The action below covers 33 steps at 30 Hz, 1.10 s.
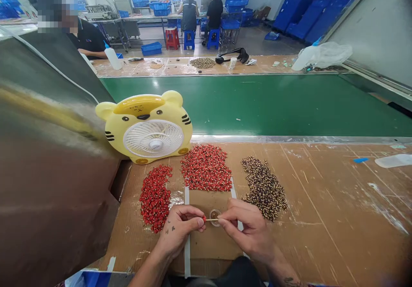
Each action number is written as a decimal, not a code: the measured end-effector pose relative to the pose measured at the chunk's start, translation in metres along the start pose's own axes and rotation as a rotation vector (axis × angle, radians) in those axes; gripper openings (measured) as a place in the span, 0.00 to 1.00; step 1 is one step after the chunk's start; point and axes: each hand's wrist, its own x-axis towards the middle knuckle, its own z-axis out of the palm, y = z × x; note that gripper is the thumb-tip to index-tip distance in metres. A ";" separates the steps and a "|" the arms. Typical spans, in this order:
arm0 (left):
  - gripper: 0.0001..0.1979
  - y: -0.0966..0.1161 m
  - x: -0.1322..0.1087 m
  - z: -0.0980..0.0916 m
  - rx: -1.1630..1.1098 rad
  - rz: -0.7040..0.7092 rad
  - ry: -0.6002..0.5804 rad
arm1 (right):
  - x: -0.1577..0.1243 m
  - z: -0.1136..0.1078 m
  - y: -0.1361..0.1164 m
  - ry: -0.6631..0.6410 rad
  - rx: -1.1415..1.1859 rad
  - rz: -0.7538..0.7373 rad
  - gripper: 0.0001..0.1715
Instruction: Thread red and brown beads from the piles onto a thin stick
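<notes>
My left hand [184,226] pinches a small red piece [204,219] between thumb and fingertips. Thumb and forefinger of my right hand [246,227] are closed on a thin pale stick [211,220], whose left end meets the red piece. Just behind the stick, a small round clear dish [215,213] rests on the cardboard. Beyond my hands lies a pile of red pieces with pale parts [207,169]. Another red pile [156,196] is at the left, and a pile of dark and tan pieces [264,186] is at the right.
A yellow animal-shaped fan [154,128] stands behind the left pile, beside a large metal housing [58,158]. A green belt [257,104] runs across beyond the cardboard-covered table [322,201]. A white bottle [394,161] lies far right. One person sits at left; two more sit farther back.
</notes>
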 end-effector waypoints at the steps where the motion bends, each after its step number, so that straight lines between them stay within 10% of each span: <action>1: 0.10 0.000 0.000 0.001 0.001 -0.001 0.005 | 0.000 0.001 0.000 0.004 0.001 -0.004 0.09; 22: 0.08 -0.002 -0.003 0.001 0.052 0.032 0.063 | -0.007 -0.007 0.001 0.022 -0.068 -0.008 0.11; 33: 0.10 -0.003 0.000 -0.005 0.080 0.035 0.098 | -0.024 0.006 0.023 -0.261 -0.373 0.145 0.10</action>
